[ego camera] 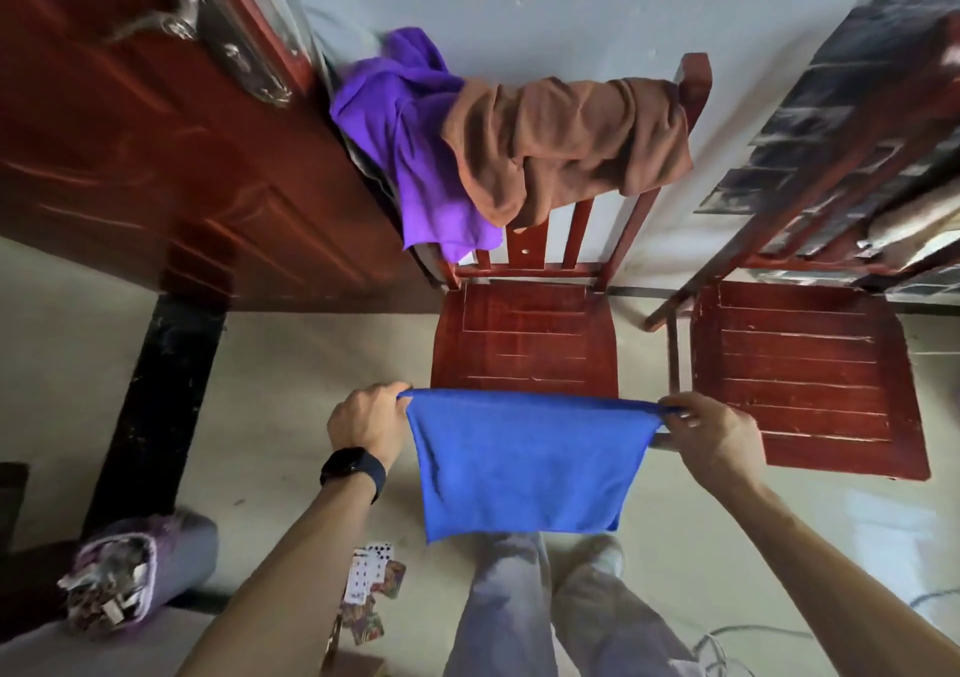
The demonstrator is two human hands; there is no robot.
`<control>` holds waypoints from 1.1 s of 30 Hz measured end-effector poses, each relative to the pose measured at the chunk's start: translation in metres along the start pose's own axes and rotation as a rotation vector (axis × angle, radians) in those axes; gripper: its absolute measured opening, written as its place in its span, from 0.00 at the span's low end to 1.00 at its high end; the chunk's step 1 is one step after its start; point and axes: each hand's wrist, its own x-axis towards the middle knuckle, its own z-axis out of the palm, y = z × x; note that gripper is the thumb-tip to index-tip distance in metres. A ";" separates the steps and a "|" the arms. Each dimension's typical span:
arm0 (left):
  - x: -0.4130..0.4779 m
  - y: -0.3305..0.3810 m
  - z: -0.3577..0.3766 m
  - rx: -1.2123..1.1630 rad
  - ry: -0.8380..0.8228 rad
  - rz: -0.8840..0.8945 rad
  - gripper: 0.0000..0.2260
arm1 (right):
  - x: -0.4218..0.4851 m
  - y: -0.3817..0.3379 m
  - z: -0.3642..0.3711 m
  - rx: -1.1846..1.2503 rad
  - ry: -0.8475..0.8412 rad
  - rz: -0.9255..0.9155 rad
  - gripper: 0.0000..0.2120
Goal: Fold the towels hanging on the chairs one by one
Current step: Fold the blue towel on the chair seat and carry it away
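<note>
A: Pale floor (291, 364) underfoot, light wall (519, 11) behind, dark red wooden door (156, 156) at the left.

B: Playing cards (371, 577) scattered on the floor near the feet. Grey cable (737, 640) lying at the lower right.

A: Left hand (366, 424), black watch (353, 471) on the wrist, fingers curled shut, pinching the upper left corner of the blue towel (524, 463).

B: Right hand (709, 429) the same: fingertips closed on the upper right corner. Top edge pulled taut between both hands, rest hanging flat in the air, just in front of the front edge of the nearer chair's seat. Touching the seat or not, cannot tell.

A: Counting chairs: two, both red wood, side by side against the wall. Middle chair (524, 343), seat bare. Right chair (800, 364), seat bare too, backrest blurred at the frame's edge.

B: Counting towels: three clear ones. Blue in the hands. Purple towel (410, 156) draped over the left end of the middle chair's backrest, hanging down. Brown towel (566, 141) bunched over the top rail beside it, overlapping the purple one's right edge.

A: Something pale over the right chair's backrest, too blurred to name.
</note>
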 end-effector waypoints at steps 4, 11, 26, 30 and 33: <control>0.091 0.012 0.023 0.020 -0.027 0.031 0.10 | 0.087 -0.018 0.036 -0.060 -0.002 0.029 0.10; 0.212 0.040 0.079 -0.178 -0.118 -0.092 0.08 | 0.190 -0.034 0.094 0.079 0.164 0.153 0.11; 0.144 0.002 0.225 -0.475 -0.428 -0.367 0.22 | 0.128 0.066 0.196 0.010 -0.166 0.543 0.21; 0.129 -0.010 0.254 -0.404 -0.367 -0.367 0.16 | 0.115 0.090 0.224 -0.023 -0.179 0.512 0.15; 0.124 -0.011 0.261 -0.394 -0.306 -0.355 0.11 | 0.114 0.097 0.233 -0.034 -0.142 0.507 0.10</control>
